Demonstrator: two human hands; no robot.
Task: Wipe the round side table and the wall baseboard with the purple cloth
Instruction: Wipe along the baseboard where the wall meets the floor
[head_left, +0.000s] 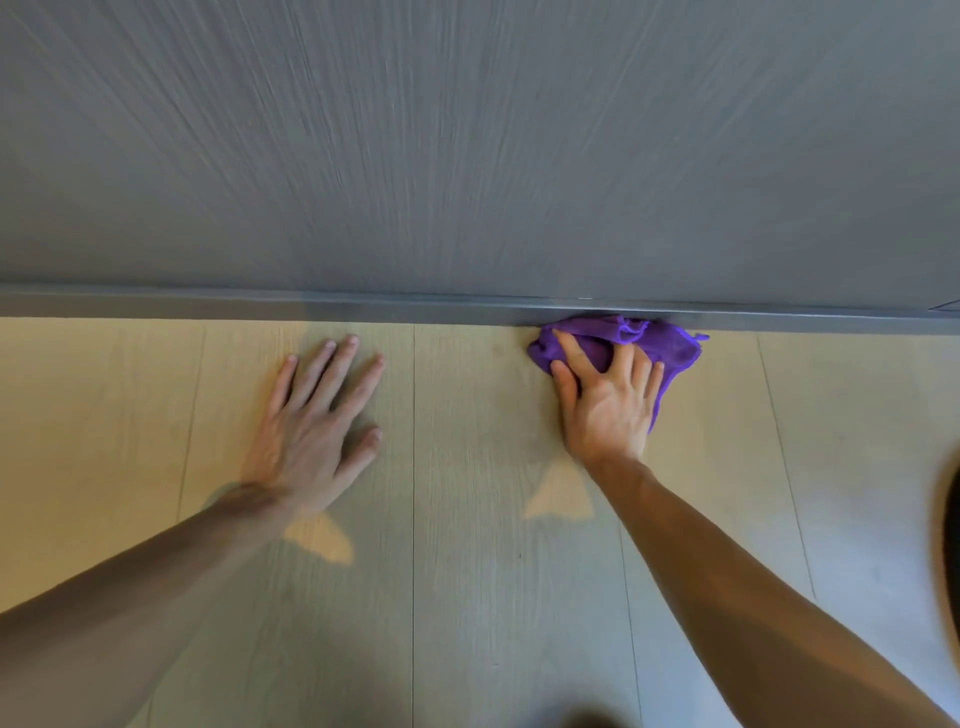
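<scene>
One bunched purple cloth (660, 343), soft and light by our reckoning, sits on the floor (467, 519) against the baseboard (363, 307), pinned under our flat right hand (608, 400), best pressed mid-wad; left hand (317, 431) splayed, empty.

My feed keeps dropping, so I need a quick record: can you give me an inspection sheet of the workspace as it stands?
Surface: pale wood-plank floor, bare apart from the hands and cloth.
Job's things: purple cloth bunched against the grey baseboard; round side table not identifiable in view.
Clutter: nothing seen.
Hands: left hand flat on the floor, fingers spread, empty; right hand pressing the cloth to the floor at the baseboard.
Cables: nothing seen.
Surroundings: grey textured wall above the baseboard; a dark blurred shape at the right edge, cannot tell what it is.
</scene>
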